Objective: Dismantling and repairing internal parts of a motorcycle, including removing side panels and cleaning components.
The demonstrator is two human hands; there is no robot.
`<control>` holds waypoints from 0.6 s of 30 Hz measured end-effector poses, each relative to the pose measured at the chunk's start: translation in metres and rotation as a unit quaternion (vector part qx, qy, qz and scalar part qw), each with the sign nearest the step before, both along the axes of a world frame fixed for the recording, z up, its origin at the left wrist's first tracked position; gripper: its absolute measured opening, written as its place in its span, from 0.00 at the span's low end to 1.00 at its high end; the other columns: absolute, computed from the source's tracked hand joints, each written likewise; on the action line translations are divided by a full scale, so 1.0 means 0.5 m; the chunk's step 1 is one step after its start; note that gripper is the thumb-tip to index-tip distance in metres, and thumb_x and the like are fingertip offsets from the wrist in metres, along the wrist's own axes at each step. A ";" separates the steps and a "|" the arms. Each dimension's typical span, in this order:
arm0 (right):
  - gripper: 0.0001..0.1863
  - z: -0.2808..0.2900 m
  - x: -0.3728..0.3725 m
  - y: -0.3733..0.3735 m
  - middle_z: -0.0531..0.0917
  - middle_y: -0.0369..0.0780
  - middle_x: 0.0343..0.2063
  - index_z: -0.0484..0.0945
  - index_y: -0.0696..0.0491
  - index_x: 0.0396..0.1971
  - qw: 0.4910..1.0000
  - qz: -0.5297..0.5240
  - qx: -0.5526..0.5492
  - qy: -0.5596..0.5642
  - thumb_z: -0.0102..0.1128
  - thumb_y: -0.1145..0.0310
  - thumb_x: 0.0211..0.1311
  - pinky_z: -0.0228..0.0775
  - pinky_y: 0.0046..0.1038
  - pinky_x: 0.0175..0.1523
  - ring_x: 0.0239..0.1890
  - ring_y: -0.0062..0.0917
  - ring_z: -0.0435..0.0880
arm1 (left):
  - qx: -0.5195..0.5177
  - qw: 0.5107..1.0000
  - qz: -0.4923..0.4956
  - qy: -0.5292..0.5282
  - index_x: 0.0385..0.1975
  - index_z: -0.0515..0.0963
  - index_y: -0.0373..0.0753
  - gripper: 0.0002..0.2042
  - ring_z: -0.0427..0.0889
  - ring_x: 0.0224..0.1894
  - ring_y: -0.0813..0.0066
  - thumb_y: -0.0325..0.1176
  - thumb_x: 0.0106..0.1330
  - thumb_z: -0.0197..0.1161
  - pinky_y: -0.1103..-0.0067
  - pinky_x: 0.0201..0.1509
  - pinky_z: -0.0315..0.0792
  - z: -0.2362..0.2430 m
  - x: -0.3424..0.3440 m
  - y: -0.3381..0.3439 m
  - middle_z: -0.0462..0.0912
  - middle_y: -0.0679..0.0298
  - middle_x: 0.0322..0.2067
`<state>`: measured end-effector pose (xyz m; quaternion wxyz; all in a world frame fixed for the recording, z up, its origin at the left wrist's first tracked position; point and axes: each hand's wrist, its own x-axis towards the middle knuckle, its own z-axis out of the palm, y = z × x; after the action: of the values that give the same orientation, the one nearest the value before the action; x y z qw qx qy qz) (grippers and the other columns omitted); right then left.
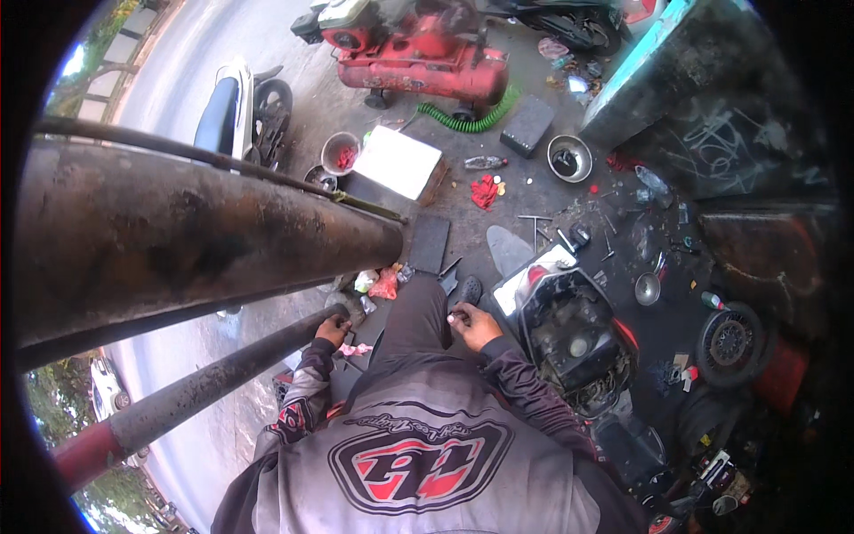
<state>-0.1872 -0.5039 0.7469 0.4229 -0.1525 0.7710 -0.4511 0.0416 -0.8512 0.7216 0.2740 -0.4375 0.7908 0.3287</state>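
Note:
My left hand (334, 331) is beside the lower end of a round metal pole (222, 374), its fingers curled together; what they hold, if anything, is hidden. By my right knee, my right hand (476, 327) is closed in a pinch on something too small to name. Between the hands is my dark trouser leg (407, 319), with a dark shoe (470, 289) beyond it. To the right of my right hand stands a motorcycle (576, 343) with its seat area open. A pink and white scrap (356, 350) lies near my left hand.
A thick rusty column (205, 240) fills the left. Ahead stand a red air compressor (422, 76) with a green coiled hose (471, 120), a white-topped box (396, 162) and metal bowls (569, 158). T-handle wrenches (535, 230) and a spoked wheel (731, 345) lie to the right.

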 end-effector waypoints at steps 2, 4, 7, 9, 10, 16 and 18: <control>0.22 0.008 -0.031 0.002 0.83 0.46 0.36 0.77 0.54 0.47 0.998 -0.052 -0.018 -0.036 0.60 0.53 0.60 0.73 0.32 0.47 0.41 0.34 0.83 | 0.005 1.000 0.000 -0.006 0.43 0.77 0.35 0.19 0.84 0.31 0.61 0.45 0.62 0.60 0.69 0.40 0.74 -0.002 -0.026 -0.010 0.83 0.53 0.28; 0.22 0.028 -0.073 0.002 0.84 0.45 0.36 0.76 0.54 0.47 0.995 -0.073 -0.044 -0.044 0.60 0.53 0.61 0.73 0.30 0.48 0.41 0.32 0.83 | 0.015 0.997 -0.034 -0.065 0.43 0.77 0.35 0.19 0.83 0.29 0.62 0.46 0.62 0.60 0.69 0.39 0.74 -0.036 -0.044 -0.039 0.83 0.54 0.26; 0.20 0.069 -0.130 -0.003 0.83 0.42 0.37 0.75 0.58 0.48 0.989 -0.129 -0.045 -0.065 0.59 0.60 0.63 0.73 0.24 0.46 0.39 0.24 0.83 | 0.029 0.998 -0.038 -0.037 0.42 0.78 0.34 0.20 0.82 0.30 0.64 0.47 0.63 0.59 0.70 0.38 0.73 -0.074 -0.109 -0.066 0.83 0.54 0.28; 0.20 0.046 -0.152 0.006 0.83 0.42 0.37 0.75 0.58 0.49 0.985 -0.162 -0.036 -0.056 0.59 0.60 0.63 0.73 0.24 0.45 0.38 0.23 0.82 | 0.003 0.992 -0.121 0.016 0.42 0.78 0.32 0.20 0.82 0.28 0.66 0.46 0.63 0.59 0.71 0.37 0.74 -0.080 -0.204 -0.075 0.83 0.55 0.26; 0.20 0.039 -0.163 0.010 0.83 0.42 0.36 0.74 0.58 0.49 0.981 -0.187 -0.031 -0.048 0.59 0.60 0.64 0.73 0.23 0.44 0.38 0.22 0.82 | 0.008 0.991 -0.132 0.015 0.42 0.78 0.32 0.20 0.82 0.28 0.66 0.46 0.63 0.59 0.71 0.37 0.74 -0.063 -0.277 -0.075 0.83 0.55 0.26; 0.22 0.033 -0.266 -0.012 0.83 0.43 0.37 0.75 0.57 0.48 0.942 -0.320 -0.021 -0.095 0.59 0.56 0.63 0.73 0.27 0.45 0.38 0.27 0.83 | 0.079 0.972 -0.217 0.039 0.43 0.77 0.33 0.19 0.83 0.40 0.59 0.43 0.63 0.60 0.70 0.45 0.74 -0.077 -0.615 -0.135 0.84 0.51 0.35; 0.22 0.028 -0.294 -0.029 0.84 0.44 0.38 0.76 0.56 0.47 0.918 -0.381 -0.017 -0.112 0.59 0.54 0.62 0.74 0.29 0.47 0.39 0.30 0.84 | 0.085 0.976 -0.199 0.000 0.43 0.78 0.36 0.17 0.84 0.30 0.65 0.43 0.64 0.59 0.72 0.37 0.75 -0.070 -0.718 -0.145 0.84 0.55 0.27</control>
<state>-0.3343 -0.5183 0.7612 0.2995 0.1973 0.7109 -0.6049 -0.3172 -0.9238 0.6868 0.3701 -0.2463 0.8314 0.3335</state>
